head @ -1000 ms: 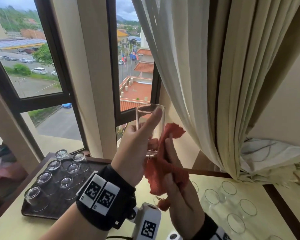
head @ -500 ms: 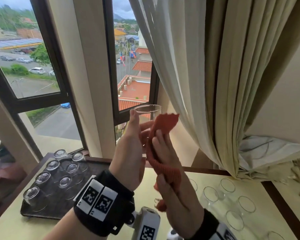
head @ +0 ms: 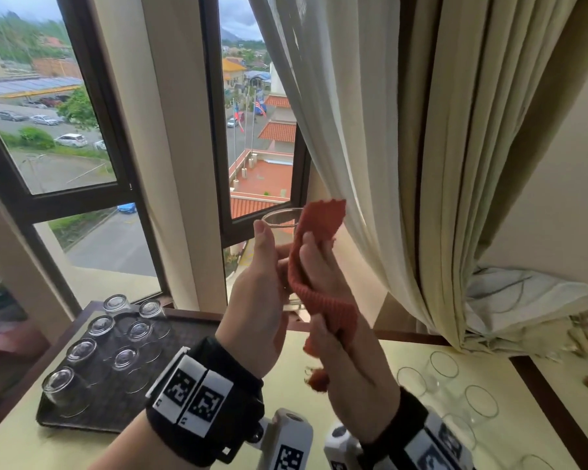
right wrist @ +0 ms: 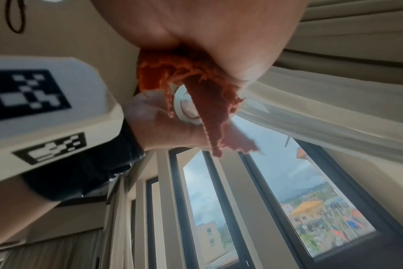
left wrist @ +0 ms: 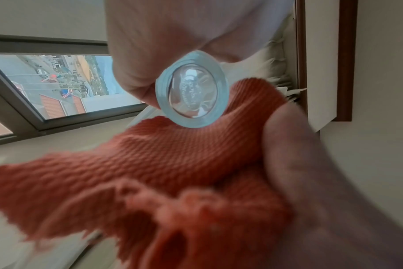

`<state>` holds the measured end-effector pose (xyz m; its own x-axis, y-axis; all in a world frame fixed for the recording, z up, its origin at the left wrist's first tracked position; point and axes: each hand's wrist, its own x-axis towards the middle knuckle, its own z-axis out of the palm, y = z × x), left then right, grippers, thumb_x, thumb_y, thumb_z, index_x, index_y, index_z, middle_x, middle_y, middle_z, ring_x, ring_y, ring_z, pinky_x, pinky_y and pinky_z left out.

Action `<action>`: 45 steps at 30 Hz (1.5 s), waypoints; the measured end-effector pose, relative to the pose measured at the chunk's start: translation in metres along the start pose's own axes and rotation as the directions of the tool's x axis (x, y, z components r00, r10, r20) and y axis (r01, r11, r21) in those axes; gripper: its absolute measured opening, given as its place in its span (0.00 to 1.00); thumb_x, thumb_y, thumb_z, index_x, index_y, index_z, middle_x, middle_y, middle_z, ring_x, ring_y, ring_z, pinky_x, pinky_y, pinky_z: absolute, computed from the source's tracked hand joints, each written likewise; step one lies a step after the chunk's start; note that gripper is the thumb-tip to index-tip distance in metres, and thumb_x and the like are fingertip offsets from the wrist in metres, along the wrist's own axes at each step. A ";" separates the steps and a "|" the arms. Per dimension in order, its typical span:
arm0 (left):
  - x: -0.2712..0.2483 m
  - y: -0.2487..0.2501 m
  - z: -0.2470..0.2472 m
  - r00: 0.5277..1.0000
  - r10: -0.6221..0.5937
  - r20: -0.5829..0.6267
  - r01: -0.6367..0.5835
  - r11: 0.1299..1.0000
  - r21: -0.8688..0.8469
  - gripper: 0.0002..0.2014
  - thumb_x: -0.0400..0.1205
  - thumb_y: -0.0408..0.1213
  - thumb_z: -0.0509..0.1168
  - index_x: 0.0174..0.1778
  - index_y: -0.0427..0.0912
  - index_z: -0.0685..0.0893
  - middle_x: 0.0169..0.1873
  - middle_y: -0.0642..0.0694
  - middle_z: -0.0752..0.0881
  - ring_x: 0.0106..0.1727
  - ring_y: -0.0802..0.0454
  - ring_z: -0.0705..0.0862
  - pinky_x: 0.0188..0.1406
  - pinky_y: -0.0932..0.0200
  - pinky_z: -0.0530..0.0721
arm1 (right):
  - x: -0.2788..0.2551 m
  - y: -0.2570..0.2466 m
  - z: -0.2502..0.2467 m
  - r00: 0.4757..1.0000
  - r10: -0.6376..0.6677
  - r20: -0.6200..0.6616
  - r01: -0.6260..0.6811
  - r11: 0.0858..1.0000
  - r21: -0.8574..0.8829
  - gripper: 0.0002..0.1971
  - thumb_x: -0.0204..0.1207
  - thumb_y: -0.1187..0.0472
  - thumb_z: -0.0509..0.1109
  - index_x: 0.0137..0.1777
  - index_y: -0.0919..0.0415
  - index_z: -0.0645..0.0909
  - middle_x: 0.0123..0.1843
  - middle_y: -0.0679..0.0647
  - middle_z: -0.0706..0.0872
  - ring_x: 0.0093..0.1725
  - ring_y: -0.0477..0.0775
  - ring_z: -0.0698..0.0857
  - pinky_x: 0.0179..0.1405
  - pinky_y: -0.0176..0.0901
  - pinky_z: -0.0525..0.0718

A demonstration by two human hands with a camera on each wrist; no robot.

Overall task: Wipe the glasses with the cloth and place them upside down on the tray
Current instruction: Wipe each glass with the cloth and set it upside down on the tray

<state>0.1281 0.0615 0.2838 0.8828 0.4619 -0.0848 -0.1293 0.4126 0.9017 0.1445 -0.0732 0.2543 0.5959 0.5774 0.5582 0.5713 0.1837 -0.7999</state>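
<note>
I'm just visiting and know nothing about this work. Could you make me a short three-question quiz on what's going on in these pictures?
1. True or false: the clear drinking glass in the left hand is held mouth up.
2. Which hand presses the orange-red ribbed cloth against that glass? A) the left hand B) the right hand
3. Fill in: the clear glasses already on the dark rectangular tray stand ____.

Key
1. True: its rim is at the top in the head view, and its thick base faces the left wrist camera.
2. B
3. Upside down, bases up; the glasses on the pale yellow table at the right stand mouth up.
</note>
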 end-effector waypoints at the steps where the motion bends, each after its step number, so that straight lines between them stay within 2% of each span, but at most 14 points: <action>1: 0.003 0.001 -0.002 1.000 -0.002 -0.007 0.002 1.000 0.014 0.42 0.87 0.74 0.51 0.65 0.38 0.92 0.59 0.30 0.93 0.63 0.31 0.92 0.67 0.33 0.89 | -0.008 0.002 0.002 1.000 0.018 0.003 -0.018 1.000 0.018 0.27 0.92 0.52 0.59 0.89 0.34 0.63 0.90 0.38 0.67 0.63 0.43 0.76 0.52 0.42 0.82; 3: 0.006 0.000 -0.006 1.000 0.006 -0.020 -0.005 0.999 0.048 0.43 0.84 0.76 0.52 0.65 0.39 0.91 0.58 0.28 0.91 0.57 0.29 0.91 0.63 0.35 0.89 | -0.015 0.006 0.005 0.990 0.136 -0.034 -0.131 0.985 0.113 0.28 0.89 0.52 0.59 0.87 0.29 0.65 0.81 0.36 0.80 0.47 0.40 0.81 0.31 0.35 0.80; 6: 0.002 -0.006 0.000 0.998 0.027 0.048 -0.032 0.994 0.106 0.41 0.86 0.73 0.49 0.65 0.40 0.90 0.46 0.35 0.90 0.47 0.39 0.90 0.53 0.38 0.90 | -0.002 0.011 -0.002 0.924 0.352 -0.147 -0.311 0.919 0.240 0.24 0.86 0.42 0.60 0.81 0.24 0.72 0.41 0.57 0.88 0.31 0.56 0.78 0.24 0.37 0.78; 10: -0.004 -0.016 0.011 0.995 0.051 0.084 -0.061 0.990 0.128 0.44 0.84 0.79 0.51 0.63 0.42 0.92 0.48 0.34 0.90 0.50 0.38 0.87 0.63 0.33 0.88 | 0.020 0.006 -0.010 0.920 0.322 -0.223 -0.247 0.919 0.307 0.26 0.88 0.39 0.61 0.85 0.37 0.73 0.52 0.51 0.95 0.33 0.56 0.85 0.25 0.42 0.83; 12: 0.000 -0.016 0.012 0.997 0.043 0.062 -0.052 0.988 0.146 0.48 0.79 0.84 0.52 0.65 0.43 0.92 0.55 0.29 0.91 0.55 0.31 0.89 0.69 0.30 0.86 | 0.017 0.005 -0.009 0.922 0.328 -0.207 -0.265 0.922 0.281 0.31 0.85 0.34 0.65 0.86 0.44 0.74 0.40 0.48 0.91 0.30 0.51 0.82 0.25 0.36 0.80; 15: 0.008 -0.011 0.009 0.996 0.067 0.059 -0.077 0.977 0.199 0.52 0.69 0.88 0.59 0.65 0.41 0.90 0.60 0.29 0.91 0.63 0.28 0.90 0.73 0.29 0.86 | -0.004 0.005 -0.002 0.943 0.309 -0.124 -0.267 0.924 0.274 0.31 0.77 0.33 0.64 0.82 0.27 0.73 0.42 0.42 0.84 0.32 0.51 0.77 0.24 0.36 0.78; 19: 0.015 0.003 0.007 0.986 0.144 0.084 -0.160 0.957 0.244 0.35 0.75 0.73 0.60 0.58 0.43 0.81 0.52 0.39 0.80 0.47 0.42 0.78 0.47 0.58 0.86 | -0.031 0.021 0.002 0.942 0.333 -0.053 -0.298 0.895 0.332 0.26 0.80 0.33 0.66 0.79 0.22 0.72 0.61 0.54 0.90 0.41 0.56 0.81 0.39 0.42 0.85; 22: 0.020 0.002 0.009 0.981 0.166 0.105 -0.186 0.955 0.229 0.34 0.73 0.70 0.67 0.58 0.41 0.82 0.49 0.45 0.84 0.45 0.51 0.83 0.43 0.65 0.88 | -0.028 0.039 0.002 0.816 0.561 -0.135 -0.418 0.737 0.531 0.28 0.77 0.34 0.74 0.77 0.35 0.82 0.72 0.51 0.90 0.69 0.57 0.89 0.72 0.62 0.84; 24: 0.024 -0.010 0.007 0.972 0.192 0.136 -0.224 0.932 0.285 0.39 0.69 0.77 0.75 0.66 0.52 0.84 0.55 0.45 0.88 0.53 0.47 0.90 0.51 0.54 0.92 | -0.018 0.042 -0.003 0.696 0.711 -0.103 -0.418 0.518 0.746 0.34 0.77 0.34 0.74 0.77 0.54 0.84 0.67 0.70 0.90 0.64 0.73 0.88 0.64 0.69 0.84; 26: 0.023 -0.021 0.005 0.956 0.223 0.189 -0.280 0.885 0.371 0.37 0.70 0.71 0.79 0.70 0.55 0.82 0.59 0.46 0.90 0.60 0.47 0.92 0.57 0.48 0.93 | -0.007 0.040 -0.011 0.666 0.746 -0.006 -0.369 0.336 0.867 0.31 0.87 0.39 0.60 0.74 0.65 0.85 0.63 0.80 0.88 0.54 0.76 0.89 0.52 0.65 0.86; 29: 0.014 -0.027 0.004 0.930 0.289 0.227 -0.365 0.795 0.484 0.30 0.75 0.59 0.83 0.69 0.55 0.80 0.61 0.54 0.90 0.58 0.62 0.92 0.58 0.66 0.88 | 0.002 0.045 -0.023 0.665 0.746 0.030 -0.222 0.159 0.962 0.31 0.94 0.44 0.51 0.79 0.68 0.80 0.73 0.74 0.85 0.68 0.72 0.89 0.65 0.67 0.90; 32: 0.008 -0.029 -0.005 0.894 0.362 0.265 -0.448 0.680 0.581 0.32 0.72 0.52 0.87 0.67 0.55 0.79 0.58 0.60 0.91 0.59 0.68 0.90 0.53 0.74 0.84 | 0.006 0.051 -0.028 0.660 0.748 -0.062 -0.195 0.251 0.948 0.27 0.94 0.44 0.53 0.83 0.58 0.77 0.76 0.69 0.84 0.74 0.70 0.86 0.76 0.70 0.82; 38: -0.004 -0.021 -0.025 0.815 0.418 0.401 -0.578 0.544 0.608 0.32 0.68 0.46 0.89 0.67 0.56 0.84 0.58 0.63 0.91 0.55 0.53 0.92 0.47 0.58 0.93 | 0.016 0.043 -0.037 0.725 0.645 -0.242 -0.277 0.595 0.755 0.25 0.91 0.46 0.55 0.78 0.56 0.82 0.69 0.64 0.90 0.71 0.69 0.89 0.79 0.75 0.76; 45: -0.010 -0.036 -0.034 0.774 0.547 0.319 -0.604 0.484 0.633 0.29 0.68 0.54 0.86 0.62 0.59 0.83 0.46 0.56 0.92 0.48 0.55 0.93 0.48 0.67 0.89 | 0.029 0.039 -0.034 0.606 0.793 -0.064 -0.470 0.422 0.775 0.27 0.92 0.45 0.59 0.67 0.67 0.89 0.65 0.72 0.91 0.66 0.73 0.90 0.79 0.73 0.78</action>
<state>0.1082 0.0688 0.2375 0.7565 0.3327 0.5631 -0.3095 -0.5763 0.7564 0.2033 -0.0763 0.2462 0.8505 0.4444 -0.2814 -0.4762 0.4232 -0.7708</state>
